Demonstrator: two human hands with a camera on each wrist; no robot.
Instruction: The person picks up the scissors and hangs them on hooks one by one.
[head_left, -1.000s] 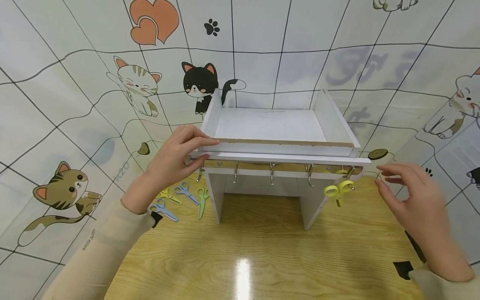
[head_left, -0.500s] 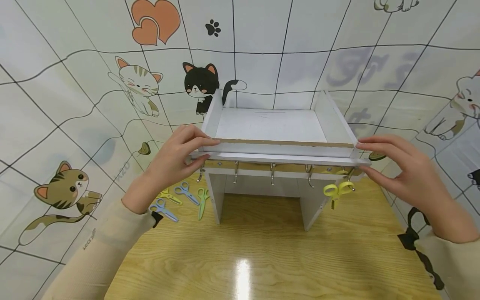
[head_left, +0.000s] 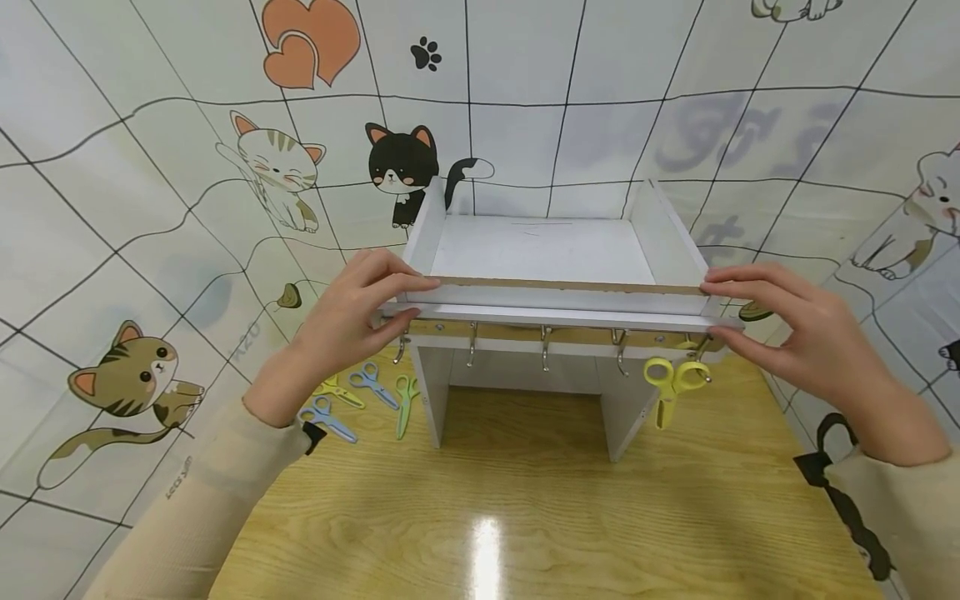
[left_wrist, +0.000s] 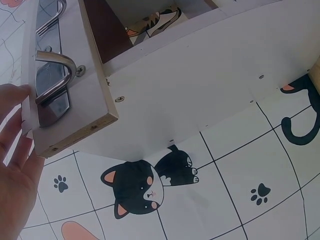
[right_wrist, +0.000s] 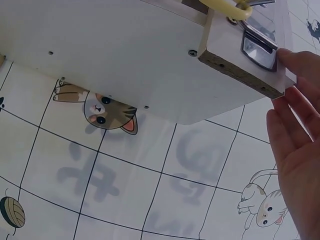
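Note:
My left hand (head_left: 348,308) pinches the left end of a small white shelf unit (head_left: 540,297), fingers on the front board's top edge and thumb beneath. My right hand (head_left: 806,333) holds the right end the same way. Below the board runs a hook rail (head_left: 510,332) with several metal hooks. Yellow scissors (head_left: 663,396) hang from the rightmost hook, close to my right thumb. In the left wrist view, a metal hook (left_wrist: 57,75) is beside my left hand (left_wrist: 17,170). The right wrist view shows part of a yellow scissor handle (right_wrist: 227,7) above my right hand (right_wrist: 300,150).
On the wooden table (head_left: 525,500), left of the unit, lie yellow scissors (head_left: 341,392), two blue scissors (head_left: 375,386) and green scissors (head_left: 406,406). A white cat-print sheet (head_left: 517,50) with black grid lines surrounds the back and sides.
My right hand has come in from the right and taken hold of the shelf's right end. The hanging yellow scissors have swung slightly left. My left hand has stayed in place.

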